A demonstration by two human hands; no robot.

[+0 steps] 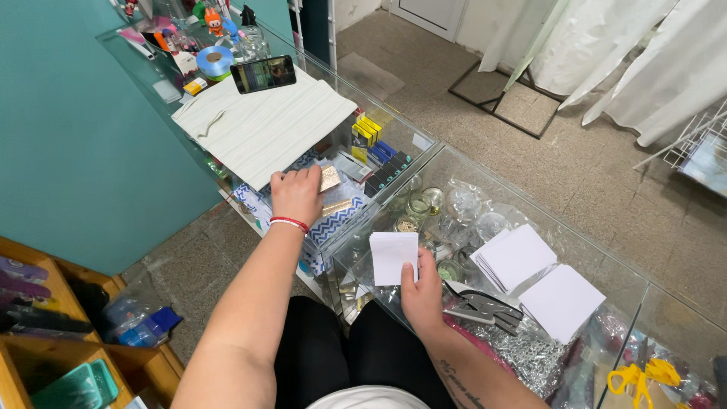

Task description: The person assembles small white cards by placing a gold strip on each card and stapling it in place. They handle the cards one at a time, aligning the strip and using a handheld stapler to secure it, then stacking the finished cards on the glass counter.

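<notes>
Left hand (pixel 295 195) fingers grasping gold card (pixel 329 179) | right hand (pixel 421 297) fingers gripping white paper stack (pixel 393 256)

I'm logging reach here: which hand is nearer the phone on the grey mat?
Left. The left hand rests at the mat's near edge, below the phone. The right hand holds white cards farther away on the glass counter.

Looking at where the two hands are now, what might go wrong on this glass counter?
1. The right hand holds a white paper stack near the glass counter's edge; loose sheets may slide off.
2. The left hand reaches onto a small gold piece; it could slip from the fingers into the crowded display below.
3. The phone lies on a light sheet that seems to overhang the glass; a tug on the sheet might drop it.
</notes>
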